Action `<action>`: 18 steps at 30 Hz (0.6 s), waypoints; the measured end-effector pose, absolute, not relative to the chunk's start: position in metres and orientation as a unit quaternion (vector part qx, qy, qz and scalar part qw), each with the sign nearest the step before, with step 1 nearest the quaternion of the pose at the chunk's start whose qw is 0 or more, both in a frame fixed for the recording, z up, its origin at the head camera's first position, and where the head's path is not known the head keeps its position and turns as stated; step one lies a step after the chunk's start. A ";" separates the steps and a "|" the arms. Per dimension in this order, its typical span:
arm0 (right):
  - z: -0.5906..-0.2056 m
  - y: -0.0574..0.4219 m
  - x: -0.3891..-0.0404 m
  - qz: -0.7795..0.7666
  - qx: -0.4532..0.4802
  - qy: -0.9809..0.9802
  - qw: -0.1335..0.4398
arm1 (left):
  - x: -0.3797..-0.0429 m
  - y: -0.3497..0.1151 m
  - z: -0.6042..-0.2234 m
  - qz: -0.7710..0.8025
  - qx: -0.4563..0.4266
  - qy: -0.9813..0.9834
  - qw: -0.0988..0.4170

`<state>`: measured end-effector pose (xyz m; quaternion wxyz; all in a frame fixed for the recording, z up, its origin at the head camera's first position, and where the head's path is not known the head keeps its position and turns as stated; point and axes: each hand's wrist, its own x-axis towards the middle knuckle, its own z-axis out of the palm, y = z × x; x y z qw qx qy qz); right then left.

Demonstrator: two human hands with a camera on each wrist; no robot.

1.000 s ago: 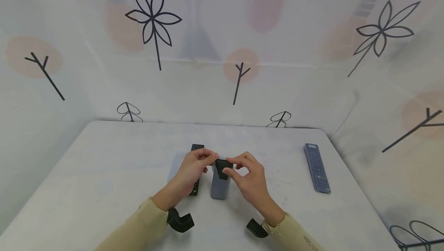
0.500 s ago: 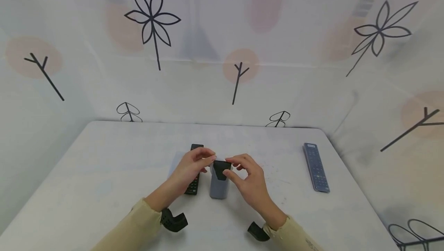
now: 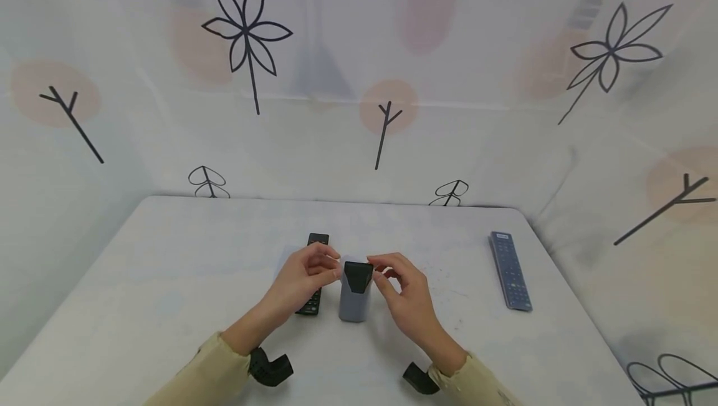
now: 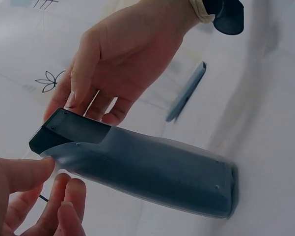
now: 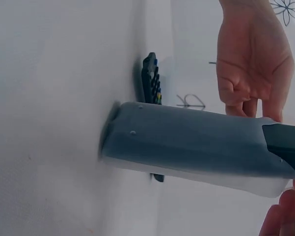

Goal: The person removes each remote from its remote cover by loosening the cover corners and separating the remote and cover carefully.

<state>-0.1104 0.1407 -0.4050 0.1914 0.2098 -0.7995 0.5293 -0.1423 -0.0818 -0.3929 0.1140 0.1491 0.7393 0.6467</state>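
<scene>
A dark remote control (image 3: 358, 276) in a blue-grey translucent cover (image 3: 353, 306) stands on end on the white table, its dark top end bare above the cover. At its left edge is my left hand (image 3: 300, 278), fingers loosely bent; the left wrist view shows the thumb tip by the cover's rim. My right hand (image 3: 408, 294) is at the upper right edge, index fingertip and thumb right beside the dark end. Both hands flank the cover (image 4: 152, 169) in the left wrist view. Low on the cover (image 5: 186, 142), the right wrist view shows small bumps.
A black remote control (image 3: 310, 306) with buttons lies behind my left hand, partly hidden by it. Far to the right lies a blue-covered remote control (image 3: 510, 272). A patterned cloth (image 3: 314, 144) hangs behind the table (image 3: 224, 250). Black wrist mounts (image 3: 270, 368) stick out below the sleeves.
My left hand has moved left, its fingertips drawing off the remote's top corner. My right thumb has slid from the dark end's face to its right edge. The covered remote stands nearly where it was.
</scene>
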 end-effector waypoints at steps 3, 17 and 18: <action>-0.405 0.142 -0.108 0.550 0.190 -0.792 0.187 | -0.141 -0.081 -0.394 0.649 0.146 0.739 0.110; -0.403 0.140 -0.103 0.557 0.080 -0.820 0.105 | -0.141 -0.079 -0.395 0.630 0.160 0.754 0.095; -0.402 0.140 -0.103 0.562 0.076 -0.817 0.102 | -0.141 -0.079 -0.395 0.627 0.159 0.757 0.094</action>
